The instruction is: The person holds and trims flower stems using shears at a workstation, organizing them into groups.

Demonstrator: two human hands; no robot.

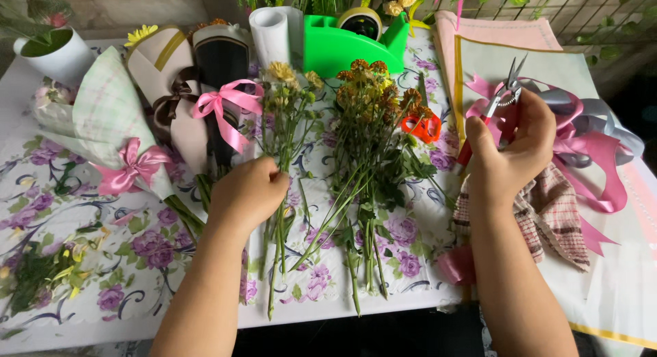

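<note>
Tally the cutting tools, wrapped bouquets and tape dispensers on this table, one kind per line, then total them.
Cutting tools: 2, the snips in the right hand and orange scissors
Wrapped bouquets: 3
Tape dispensers: 1
Total: 6

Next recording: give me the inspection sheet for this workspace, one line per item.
Surface: table under a white cloth printed with purple flowers.
Job's things: a small bunch of yellow flowers, stems in the left hand; snips with red handles in the right hand.
Clutter: loose orange flowers, wrapped bouquets with pink bows, green tape dispenser, orange scissors, pink and grey ribbons, checked cloth, wrapping paper sheets, stem trimmings.
Hands: left shut on the stems; right shut on the snips.
Cables: nothing seen.
Surroundings: white pot, greenery and wire fencing behind.
</note>
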